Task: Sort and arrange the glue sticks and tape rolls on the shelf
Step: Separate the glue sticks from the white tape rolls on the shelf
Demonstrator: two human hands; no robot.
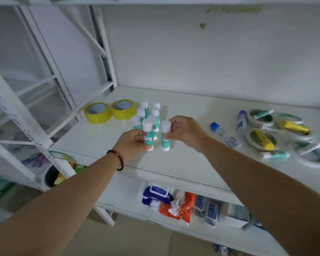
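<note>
On the white shelf (192,115) several white-and-teal glue sticks (148,112) stand upright in two rows. My left hand (132,143) grips one upright glue stick (148,134) at the front of the left row. My right hand (185,131) pinches another upright glue stick (165,135) beside it. Two yellow tape rolls (98,112) lie flat side by side left of the rows. To the right lie blue-capped glue bottles (224,134), white tape rolls (261,140), yellow glue sticks (296,126) and a loose teal glue stick (274,154).
A wall closes the shelf at the back. White shelf uprights (107,58) and an adjoining rack stand at the left. The lower shelf (122,195) holds wipe packets (158,195) and small boxes. A black round container (52,175) sits below left.
</note>
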